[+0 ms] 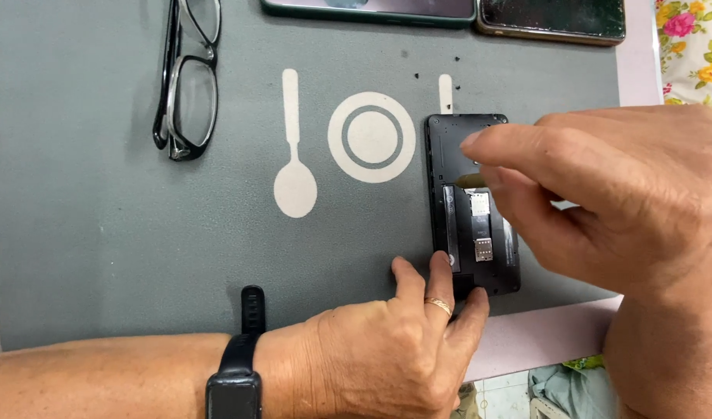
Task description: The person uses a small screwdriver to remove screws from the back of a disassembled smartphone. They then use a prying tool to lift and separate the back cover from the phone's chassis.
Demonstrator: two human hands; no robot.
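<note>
your left hand point(387, 353) lies flat on the grey placemat point(100, 233), fingers spread, with two or three fingertips point(441, 264) pressing on the near end of the opened phone point(472, 213). it grips nothing; it only pins the phone down. a ring sits on one finger and a dark wristband point(238, 365) wraps that wrist.

the phone lies back-side up with its cover off, just right of the white plate print point(371, 137) on the placemat. its inner frame and small card slots show.

your right hand point(612, 194) hangs over the phone's right side, thumb and forefinger pinched together on a small thin tool point(471, 181), whose tip rests at the upper middle of the phone. what kind of tool it is cannot be told.

left of the plate print is a white spoon print point(294, 155), and further left a pair of black glasses point(189, 77) lies folded. beyond the plate print, at the placemat's far edge, two more phones point(449, 9) lie side by side. tiny dark specks point(437, 66) sit just beyond the opened phone.
</note>
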